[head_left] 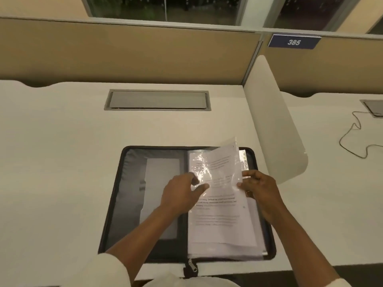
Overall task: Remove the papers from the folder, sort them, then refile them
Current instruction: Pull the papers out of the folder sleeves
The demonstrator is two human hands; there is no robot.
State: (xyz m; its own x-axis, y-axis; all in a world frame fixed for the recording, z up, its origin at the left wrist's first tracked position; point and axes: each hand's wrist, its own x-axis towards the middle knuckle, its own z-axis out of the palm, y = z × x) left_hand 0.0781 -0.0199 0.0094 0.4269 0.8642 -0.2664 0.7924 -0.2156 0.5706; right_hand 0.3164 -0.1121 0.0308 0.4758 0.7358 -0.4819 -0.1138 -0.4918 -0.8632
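A black zip folder (132, 183) lies open on the white desk, its grey inner pocket on the left half. Its right half holds a stack of printed papers (223, 224) in clear plastic sleeves. The top sleeve (219, 162) is lifted and curls up at its far end. My right hand (259, 189) pinches that sleeve's right edge. My left hand (182, 193) reaches onto the sleeve from the left, with its fingers bent and its fingertips on the plastic.
A grey cable hatch (157, 99) is set into the desk (62, 141) behind the folder. A curved white divider (275, 129) stands right of the folder. Beyond it a thin cable (352, 137) lies on the neighbouring desk. A tan partition closes the back.
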